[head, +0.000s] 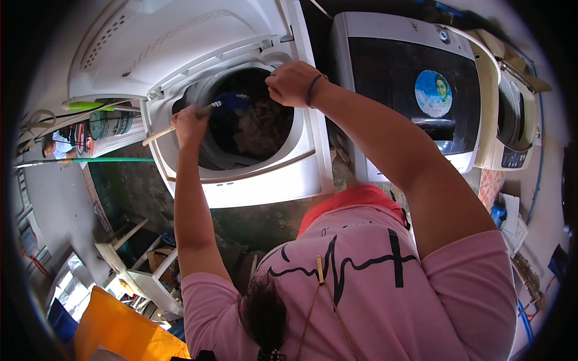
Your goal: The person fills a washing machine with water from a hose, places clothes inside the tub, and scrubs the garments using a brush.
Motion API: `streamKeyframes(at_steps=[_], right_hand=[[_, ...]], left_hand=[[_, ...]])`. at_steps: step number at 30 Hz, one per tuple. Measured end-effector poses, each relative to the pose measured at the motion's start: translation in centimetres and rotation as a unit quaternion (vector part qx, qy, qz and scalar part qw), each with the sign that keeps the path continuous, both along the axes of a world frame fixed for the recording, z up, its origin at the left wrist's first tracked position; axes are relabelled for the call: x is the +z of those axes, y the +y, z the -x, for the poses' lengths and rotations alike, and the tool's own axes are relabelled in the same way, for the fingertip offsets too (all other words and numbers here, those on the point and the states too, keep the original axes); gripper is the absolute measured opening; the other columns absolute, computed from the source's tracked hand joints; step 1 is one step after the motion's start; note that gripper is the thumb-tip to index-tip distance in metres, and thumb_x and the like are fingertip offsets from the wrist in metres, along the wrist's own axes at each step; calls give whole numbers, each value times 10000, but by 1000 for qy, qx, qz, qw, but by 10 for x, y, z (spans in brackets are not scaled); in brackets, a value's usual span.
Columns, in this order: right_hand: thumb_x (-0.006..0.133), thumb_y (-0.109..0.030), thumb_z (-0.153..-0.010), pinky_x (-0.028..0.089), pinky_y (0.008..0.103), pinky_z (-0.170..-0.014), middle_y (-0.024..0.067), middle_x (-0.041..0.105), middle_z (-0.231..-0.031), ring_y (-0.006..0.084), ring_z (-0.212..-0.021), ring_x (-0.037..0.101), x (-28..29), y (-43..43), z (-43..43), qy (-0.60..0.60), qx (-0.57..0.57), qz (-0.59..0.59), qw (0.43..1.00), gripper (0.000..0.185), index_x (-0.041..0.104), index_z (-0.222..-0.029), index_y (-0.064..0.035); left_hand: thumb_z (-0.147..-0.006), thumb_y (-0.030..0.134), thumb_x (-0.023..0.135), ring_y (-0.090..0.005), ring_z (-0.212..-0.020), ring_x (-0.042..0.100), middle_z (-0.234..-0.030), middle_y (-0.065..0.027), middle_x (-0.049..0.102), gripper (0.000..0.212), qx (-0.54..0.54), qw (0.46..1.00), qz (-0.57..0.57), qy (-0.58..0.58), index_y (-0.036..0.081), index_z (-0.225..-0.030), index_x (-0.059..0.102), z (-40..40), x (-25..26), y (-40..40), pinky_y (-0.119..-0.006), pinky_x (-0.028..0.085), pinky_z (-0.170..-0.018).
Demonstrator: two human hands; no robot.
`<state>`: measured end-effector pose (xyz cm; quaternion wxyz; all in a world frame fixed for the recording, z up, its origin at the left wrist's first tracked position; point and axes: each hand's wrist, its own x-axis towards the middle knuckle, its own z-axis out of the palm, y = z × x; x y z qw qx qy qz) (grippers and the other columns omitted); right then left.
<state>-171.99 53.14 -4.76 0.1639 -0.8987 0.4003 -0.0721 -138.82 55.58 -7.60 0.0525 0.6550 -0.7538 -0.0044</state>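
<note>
A white top-loading washing machine (253,192) stands before me with its lid (180,40) raised. Over the left side of the tub opening, my left hand (190,126) grips a pale wooden stick (158,135), which lies slanted, one end past the machine's left rim. My right hand (291,83) is at the upper right edge of the opening, fingers curled; whether it holds something small cannot be made out. Down in the dark tub lie a blue cloth (230,103) and a heap of pale and brownish clothes (259,128).
A second washer with a dark lid (384,81) stands close on the right, a beige one (515,149) beyond it. A green pole (113,159) reaches towards the machine from the left. Further left, a person (61,146) is visible. A white frame (153,289) stands lower left.
</note>
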Motion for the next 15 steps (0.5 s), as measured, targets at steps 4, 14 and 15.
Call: streamKeyframes(at_steps=[4, 14, 15], right_hand=[[475, -300, -917, 532, 438, -805, 120, 704, -853, 302, -886, 679, -4, -1, -1, 4, 2, 4, 1000, 309, 704, -880, -96], [502, -286, -912, 523, 437, -781, 114, 677, -812, 299, -845, 667, -11, 0, -2, -16, 0, 25, 1000, 271, 674, -835, -90], [535, -269, -898, 516, 444, -747, 113, 641, -739, 307, -786, 651, -12, 0, -2, -51, -2, 46, 998, 248, 640, -778, -80]], left_hand=[[-778, 342, 740, -329, -855, 640, -782, -104, 667, 275, 26, 1000, 3, -10, 96, -768, 620, 1, 1, -7, -466, 405, -849], [-813, 342, 680, -377, -820, 640, -790, -128, 676, 266, 83, 995, 51, 9, 82, -785, 635, 1, 3, -21, -476, 407, -799], [-813, 342, 680, -377, -820, 640, -790, -128, 676, 266, 82, 995, 50, 9, 82, -785, 635, 3, 3, -21, -476, 407, -799]])
